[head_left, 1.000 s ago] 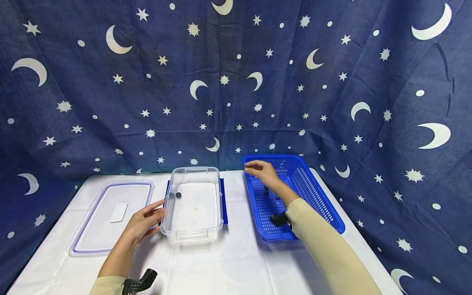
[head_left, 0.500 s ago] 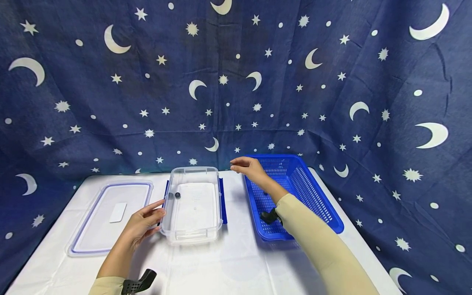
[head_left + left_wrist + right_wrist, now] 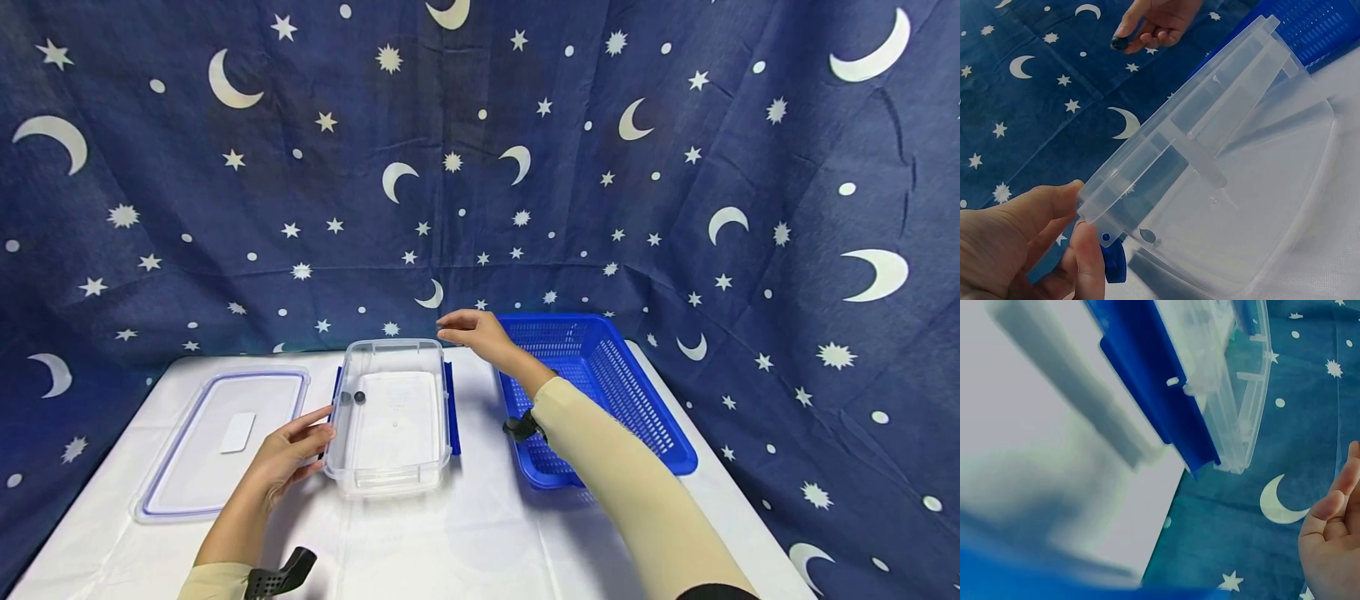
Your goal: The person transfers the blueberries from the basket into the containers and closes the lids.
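The right hand [image 3: 474,332] hovers over the far right corner of the clear plastic container [image 3: 392,414], its fingertips pinched round a small dark piece [image 3: 1118,43] — the left wrist view shows that piece plainly, a dark rounded bit caught between thumb and fingers above the container's rim. The left hand [image 3: 291,453] rests against the near left side of the container, thumb and fingers curled onto the rim beside one of its blue latches [image 3: 1114,270], so it grips the wall lightly rather than lying flat. The container stands upright on the table [image 3: 480,533], which is covered in white, and two small dark pieces [image 3: 354,397] lie inside it, close together near the left wall. Just left of the container lies its lid [image 3: 222,439], flat on the table, clear with a blue seal round the edge and a white label in the middle. To the right of the container, near it but apart, stands a blue mesh basket [image 3: 637,392]; the right forearm in a beige sleeve crosses over its near left corner — what lies inside the basket cannot be made out. Behind the table hangs a dark blue cloth [image 3: 675,167] printed with moons and stars.
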Motion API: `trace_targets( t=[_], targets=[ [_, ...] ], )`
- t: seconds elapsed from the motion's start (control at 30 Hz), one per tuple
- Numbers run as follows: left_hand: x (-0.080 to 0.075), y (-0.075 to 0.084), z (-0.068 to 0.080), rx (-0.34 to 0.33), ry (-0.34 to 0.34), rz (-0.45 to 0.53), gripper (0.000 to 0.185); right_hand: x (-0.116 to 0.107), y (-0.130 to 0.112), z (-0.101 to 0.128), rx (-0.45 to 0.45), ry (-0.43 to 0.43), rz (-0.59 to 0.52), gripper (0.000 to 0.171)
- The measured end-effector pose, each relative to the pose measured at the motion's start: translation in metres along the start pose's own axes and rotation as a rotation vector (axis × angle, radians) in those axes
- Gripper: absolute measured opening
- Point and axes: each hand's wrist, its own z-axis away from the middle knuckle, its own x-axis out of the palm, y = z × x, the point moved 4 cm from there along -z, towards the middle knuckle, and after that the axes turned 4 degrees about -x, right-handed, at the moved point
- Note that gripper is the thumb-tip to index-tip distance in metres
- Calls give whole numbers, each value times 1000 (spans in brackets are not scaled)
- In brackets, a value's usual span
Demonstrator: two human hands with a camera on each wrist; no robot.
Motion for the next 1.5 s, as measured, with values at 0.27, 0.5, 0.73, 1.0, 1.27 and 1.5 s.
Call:
trace_targets(
  t=[0.27, 0.5, 0.73, 1.0, 1.27, 1.5],
  targets=[
    [0, 1, 1, 7, 4, 0, 57, 20, 2, -12, 41, -2, -35, 32],
    [0, 3, 3, 12, 12, 4, 60, 32, 7, -22, 109, 39, -131, 33],
    [-1, 2, 3, 6, 18, 11, 59, 38, 15, -32, 187, 117, -181, 32],
    [-1, 2, 4, 6, 11, 12, 60, 56, 25, -35, 241, 103, -183, 32],
    [0, 1, 2, -2, 11, 5, 59, 67, 24, -38, 240, 89, -169, 30],
    [2, 2, 3, 2, 12, 10, 59, 76, 23, -41, 252, 83, -185, 28]
  ],
)
